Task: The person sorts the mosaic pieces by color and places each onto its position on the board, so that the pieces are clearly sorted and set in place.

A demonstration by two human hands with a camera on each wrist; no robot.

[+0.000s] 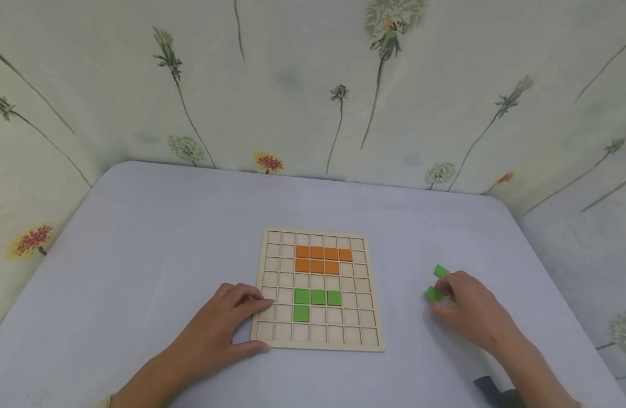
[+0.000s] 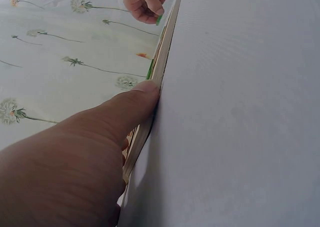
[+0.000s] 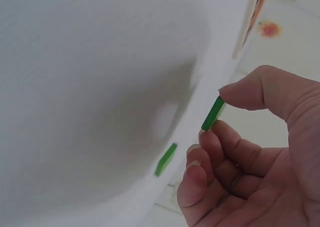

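A square wooden grid board (image 1: 343, 337) lies on the table, with orange tiles (image 1: 317, 253) in two rows in its upper part and several green tiles (image 1: 318, 297) lower down. My left hand (image 1: 218, 326) rests at the board's left edge, thumb at the near left corner and fingertips over the rim. To the right of the board, my right hand (image 1: 468, 311) pinches a green square tile (image 3: 214, 113) between thumb and fingertip. Another green tile (image 1: 441, 271) lies on the table just beyond that hand; the right wrist view shows this loose tile (image 3: 166, 159) too.
A pale cloth covers the table (image 1: 180, 238). Behind it hangs a curtain (image 1: 292, 85) printed with dandelions. Near the front right, a dark object (image 1: 489, 391) shows partly beside my right forearm.
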